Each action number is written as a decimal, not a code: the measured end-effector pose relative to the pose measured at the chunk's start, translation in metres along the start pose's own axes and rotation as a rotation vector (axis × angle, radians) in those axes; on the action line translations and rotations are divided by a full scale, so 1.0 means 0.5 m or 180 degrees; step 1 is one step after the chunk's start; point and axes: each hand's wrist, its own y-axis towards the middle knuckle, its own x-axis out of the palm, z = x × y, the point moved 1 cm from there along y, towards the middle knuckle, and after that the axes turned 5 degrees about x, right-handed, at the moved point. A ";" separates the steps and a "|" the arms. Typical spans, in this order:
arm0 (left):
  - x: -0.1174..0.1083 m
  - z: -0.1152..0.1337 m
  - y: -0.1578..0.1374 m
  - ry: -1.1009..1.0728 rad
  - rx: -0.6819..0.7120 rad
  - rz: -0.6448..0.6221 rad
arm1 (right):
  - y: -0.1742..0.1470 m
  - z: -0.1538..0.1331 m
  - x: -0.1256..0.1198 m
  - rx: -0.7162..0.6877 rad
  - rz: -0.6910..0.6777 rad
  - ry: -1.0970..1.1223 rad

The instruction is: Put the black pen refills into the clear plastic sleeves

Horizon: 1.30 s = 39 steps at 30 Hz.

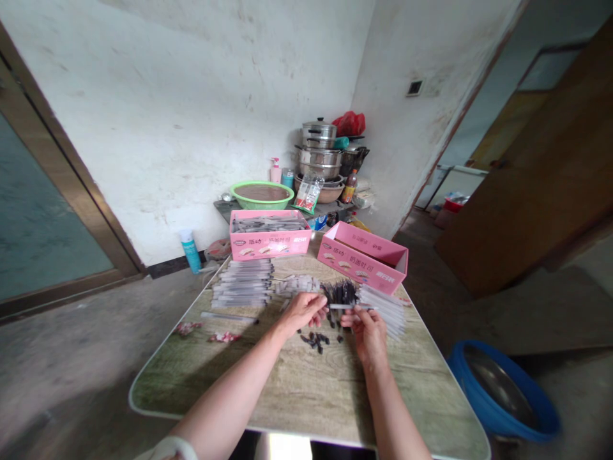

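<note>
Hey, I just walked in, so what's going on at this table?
Someone is handling a slim, pale tube above the table: the right hand holds it, and the left hand is at its other end, its exact grip unclear. Small black pieces lie below. More tubes lie in a left stack and a right stack. Behind, the left pink box holds slim pieces; a second pink box stands to its right.

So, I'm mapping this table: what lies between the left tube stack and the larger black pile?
The head view shows a heap of whitish pieces there.
</note>
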 end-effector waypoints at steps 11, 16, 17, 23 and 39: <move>-0.001 0.000 0.005 -0.0248 0.0145 0.0141 | 0.004 0.004 -0.004 0.0006 -0.0040 -0.0003; -0.005 -0.001 0.001 0.0269 0.0042 0.0014 | 0.002 0.003 -0.002 -0.0011 -0.0048 0.0019; -0.005 -0.001 0.001 0.0287 0.0061 -0.0028 | 0.001 0.003 -0.001 -0.0014 -0.0050 0.0014; -0.003 -0.001 0.009 -0.0138 0.0224 0.0159 | 0.001 0.001 0.000 0.0005 -0.0037 -0.0011; -0.005 -0.009 0.013 -0.0002 0.0260 0.0232 | 0.003 0.004 -0.001 0.0016 -0.0036 -0.0013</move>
